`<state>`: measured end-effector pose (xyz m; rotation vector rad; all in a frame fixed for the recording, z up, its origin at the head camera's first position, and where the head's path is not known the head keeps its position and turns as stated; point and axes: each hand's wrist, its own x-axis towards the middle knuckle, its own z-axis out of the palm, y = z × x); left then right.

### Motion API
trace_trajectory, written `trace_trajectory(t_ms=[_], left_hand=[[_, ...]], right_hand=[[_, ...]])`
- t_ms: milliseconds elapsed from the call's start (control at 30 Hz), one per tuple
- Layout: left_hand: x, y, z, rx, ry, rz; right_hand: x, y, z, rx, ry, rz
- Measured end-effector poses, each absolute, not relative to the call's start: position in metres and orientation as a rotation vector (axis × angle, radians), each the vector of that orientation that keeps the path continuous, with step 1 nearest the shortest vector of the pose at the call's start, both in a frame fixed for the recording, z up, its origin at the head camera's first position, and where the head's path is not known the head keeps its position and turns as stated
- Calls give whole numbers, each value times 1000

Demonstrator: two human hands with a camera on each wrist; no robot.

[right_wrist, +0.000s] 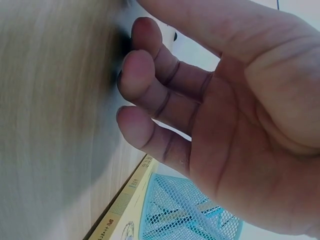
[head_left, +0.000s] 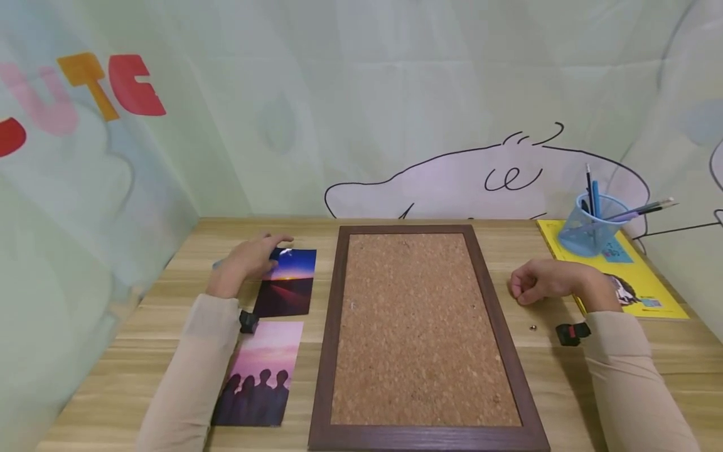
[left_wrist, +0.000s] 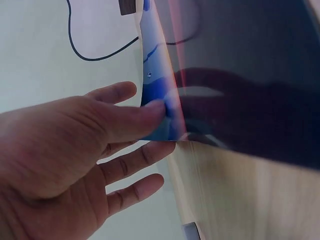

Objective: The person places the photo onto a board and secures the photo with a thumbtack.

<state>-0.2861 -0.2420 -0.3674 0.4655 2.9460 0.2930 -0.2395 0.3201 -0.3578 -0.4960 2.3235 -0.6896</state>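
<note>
A sunset photo (head_left: 286, 285) with a blue sky and dark foreground lies left of a brown-framed cork board (head_left: 420, 326). My left hand (head_left: 251, 258) pinches the photo's far left corner. In the left wrist view, that hand's thumb (left_wrist: 145, 117) presses on the glossy blue part, with fingers behind the edge. Nearer to me lies a second photo (head_left: 260, 376), pink sky over dark silhouettes, partly under the left forearm. My right hand (head_left: 545, 279) rests at the table right of the board, fingers loosely curled; its thumb tip is out of the right wrist view.
A small shiny metal piece (head_left: 533, 328) lies on the table just below the right hand. Behind that hand, a blue mesh pen cup (head_left: 587, 229) with pens and pencils stands on a yellow book (head_left: 661, 295). A printed fabric wall (head_left: 395, 107) rises behind the table.
</note>
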Motion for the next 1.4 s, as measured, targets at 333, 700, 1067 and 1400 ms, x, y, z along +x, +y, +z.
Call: trace_trajectory(t_ms=[333,700,1067,1400], left_hand=[[-289,-244,-366,490,2976,310],[-287,-245,-354,516,2974,437],[-281,-249,-365,576,2995,541],[-290,-248,-363,605,2982,637]], right_hand=[[-238,320,-358,-494,2367,-684],[-238,322,-351,-585,2438,-685],[-235,317,-358,-779,2492,-837],[-245,300,-348,-697,2607,-853]])
